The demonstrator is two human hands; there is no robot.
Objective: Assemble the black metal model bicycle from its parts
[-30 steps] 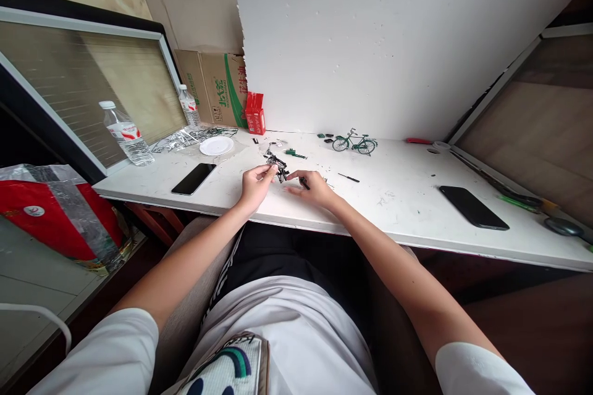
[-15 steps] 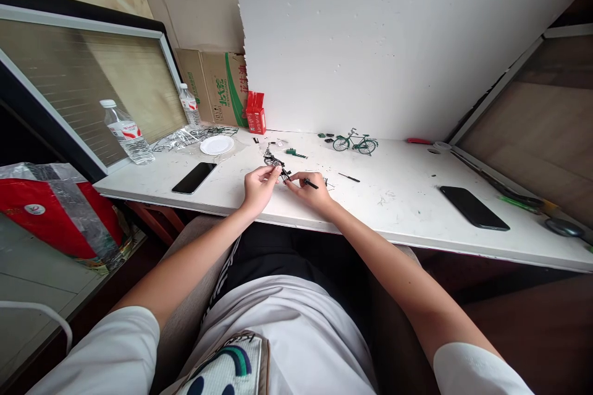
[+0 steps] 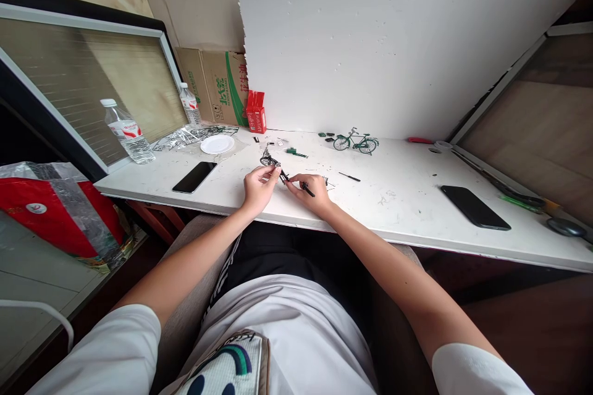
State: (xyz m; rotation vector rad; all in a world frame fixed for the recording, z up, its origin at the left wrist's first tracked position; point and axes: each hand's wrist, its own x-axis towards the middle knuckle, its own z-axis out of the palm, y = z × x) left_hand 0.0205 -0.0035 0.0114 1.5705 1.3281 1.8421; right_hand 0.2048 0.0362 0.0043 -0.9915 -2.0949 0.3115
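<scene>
left hand pinches dark model-bike assembly, its wheel juts out beyond the grip, right hand grasps black stick tool, fingertips at assembly's near end, green part just past grip, green bicycle farther right

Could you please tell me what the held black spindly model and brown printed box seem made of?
Black spindly model: perhaps plastic or metal, slim bars suit either; finish unclear. Brown printed box: likely cardboard, matte, by its dull faces.
</scene>
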